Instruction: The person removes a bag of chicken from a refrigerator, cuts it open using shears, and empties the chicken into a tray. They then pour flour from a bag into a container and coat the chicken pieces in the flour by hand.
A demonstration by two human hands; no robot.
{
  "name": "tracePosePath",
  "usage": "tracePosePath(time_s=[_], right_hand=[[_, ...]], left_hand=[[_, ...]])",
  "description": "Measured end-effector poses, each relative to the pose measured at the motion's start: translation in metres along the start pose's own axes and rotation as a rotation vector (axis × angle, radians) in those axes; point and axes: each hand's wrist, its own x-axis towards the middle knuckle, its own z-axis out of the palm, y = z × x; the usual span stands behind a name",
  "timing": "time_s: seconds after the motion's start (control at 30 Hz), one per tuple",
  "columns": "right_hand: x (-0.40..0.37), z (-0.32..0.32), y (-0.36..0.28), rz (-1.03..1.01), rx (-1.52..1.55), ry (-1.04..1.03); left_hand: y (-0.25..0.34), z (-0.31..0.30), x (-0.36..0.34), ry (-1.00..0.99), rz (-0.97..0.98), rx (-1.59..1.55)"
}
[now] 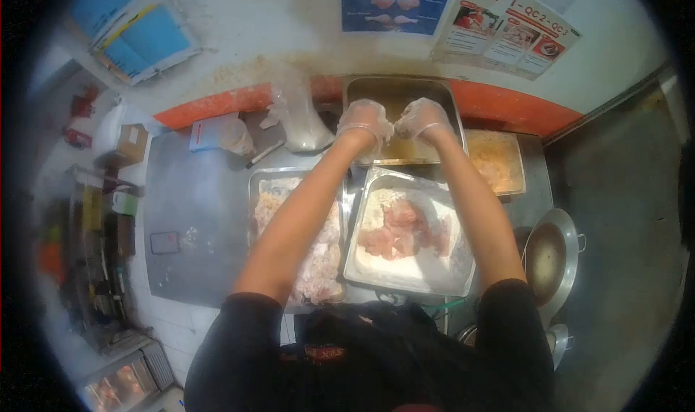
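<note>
**Fingers curled over the rear pan**

Fingers (379,127) of both gloved hands are bent inward, and the two hands are nearly touching. Whether they enclose anything cannot be determined, because the gloves and the blur hide the palms.

1. The left hand (364,120) and right hand (423,117) sit above the deep metal pan (443,97). The pan stands at the back of the counter against the orange wall strip. Holding the hands over the pan's opening probably keeps any drips or loose coating inside it.
2. Both arms reach forward over two trays nearer the body.
   - The tilted flour tray (376,271) holds raw chicken pieces (402,231) on a white bed.
   - The left tray (259,184), just beside it, holds pale coated pieces (318,274).
3. A shallow tray of crumb (496,158) lies right of the pan, and a clear bag (300,122) stands to the pan's left.

The containers are grouped edge to edge, apparently so that each is within one arm's reach.
</note>
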Motion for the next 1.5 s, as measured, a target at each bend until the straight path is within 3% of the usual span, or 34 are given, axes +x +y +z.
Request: tracePosePath(time_s=[0.07, 0.3, 0.43, 0.6, 0.67, 0.7, 0.77, 0.83, 0.93, 0.97, 1.03, 1.07, 1.1, 1.13, 1.17, 1.23, 1.27, 1.3, 1.37, 1.47, 1.5], right_hand=[[0.011, 0.013, 0.012, 0.055, -0.052, -0.133], [0.045, 0.087, 0.050, 0.097, -0.110, -0.111], [0.037, 0.062, 0.040, 0.069, -0.019, -0.054], [0.007, -0.016, 0.024, -0.170, 0.070, 0.067], [-0.005, -0.029, 0.026, -0.269, 0.049, 0.140], [-0.011, -0.034, 0.025, -0.363, 0.029, 0.193], [-0.009, -0.019, 0.029, -0.309, 0.175, 0.326], [-0.002, 0.014, 0.042, -0.137, 0.172, 0.203], [-0.003, 0.022, 0.047, -0.127, 0.197, 0.215], [-0.007, 0.023, 0.045, -0.106, 0.199, 0.226], [-0.028, 0.005, 0.047, -0.308, 0.075, 0.316], [-0.028, 0.005, 0.059, -0.321, 0.062, 0.269], [-0.057, -0.019, 0.041, -0.195, 0.276, 0.238], [-0.082, -0.035, 0.034, -0.070, 0.630, 0.157], [-0.095, -0.046, 0.033, -0.154, 0.713, 0.092], [-0.138, -0.069, 0.024, -0.159, 0.468, 0.276], [-0.149, -0.067, 0.027, -0.157, 0.465, 0.274], [-0.161, -0.065, 0.030, -0.198, 0.508, 0.265], [-0.176, -0.060, 0.040, -0.248, 0.546, 0.256], [-0.192, -0.048, 0.046, 0.056, 0.625, -0.158], [-0.194, -0.038, 0.047, 0.053, 0.619, -0.161]], left_hand=[[0.001, 0.017, 0.015, -0.058, 0.013, 0.078], [-0.004, 0.067, 0.033, -0.124, -0.041, 0.184], [0.007, 0.052, 0.033, -0.013, -0.012, 0.209], [0.039, -0.016, 0.004, 0.061, -0.006, 0.186], [0.035, -0.028, -0.004, 0.203, 0.193, 0.167], [0.037, -0.030, -0.008, 0.225, 0.202, 0.174], [0.038, -0.024, -0.019, 0.293, 0.105, 0.068], [0.026, 0.001, -0.011, 0.251, 0.019, 0.006], [0.015, 0.015, 0.002, 0.179, -0.009, 0.083], [0.016, 0.012, -0.004, 0.223, 0.045, 0.114], [0.017, 0.007, -0.031, 0.229, 0.087, 0.139], [0.019, -0.007, -0.052, 0.311, 0.264, 0.161], [0.023, -0.012, -0.072, 0.383, 0.440, 0.172], [0.031, -0.011, -0.078, 0.441, 0.346, 0.167], [0.032, -0.008, -0.091, 0.427, 0.345, 0.158], [0.028, -0.001, -0.122, 0.729, 0.545, -0.256], [0.019, 0.017, -0.124, 0.679, 0.603, -0.458], [0.010, 0.035, -0.128, 0.678, 0.599, -0.461], [0.036, 0.026, -0.158, 0.232, 0.436, -0.802], [-0.009, 0.188, -0.139, 0.027, 0.137, -1.310], [0.002, 0.160, -0.156, 0.033, 0.136, -1.315]])
